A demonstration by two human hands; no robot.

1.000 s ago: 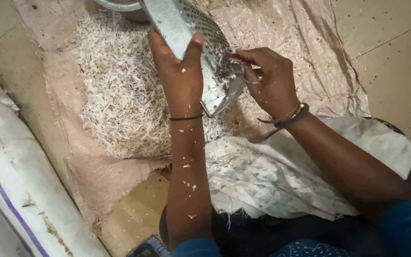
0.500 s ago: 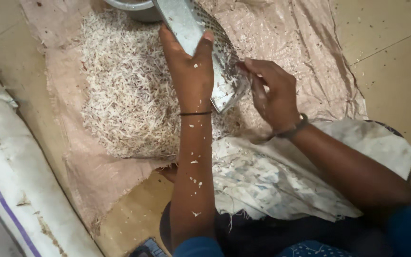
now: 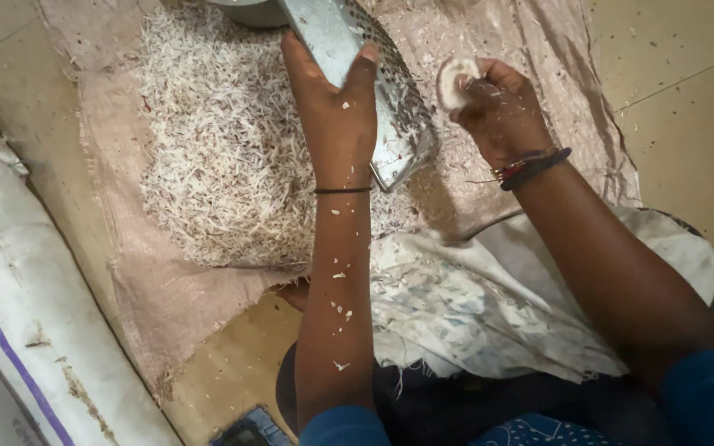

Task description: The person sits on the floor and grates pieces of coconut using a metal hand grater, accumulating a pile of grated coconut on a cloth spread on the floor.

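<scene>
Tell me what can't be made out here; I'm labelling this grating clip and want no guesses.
Head view only:
- Metal grater: its top is cut off by the upper edge, and the left hand covers part of its face.
- Pale piece: mostly hidden by the right hand; what it is can't be told.
- Metal bowl: only its rim shows at the top edge.
- Dark object at the bottom edge: cut off.

Home floor kitchen work: grater [image 3: 390, 99], shreds [image 3: 216, 157], sacking [image 3: 150, 281].
</scene>
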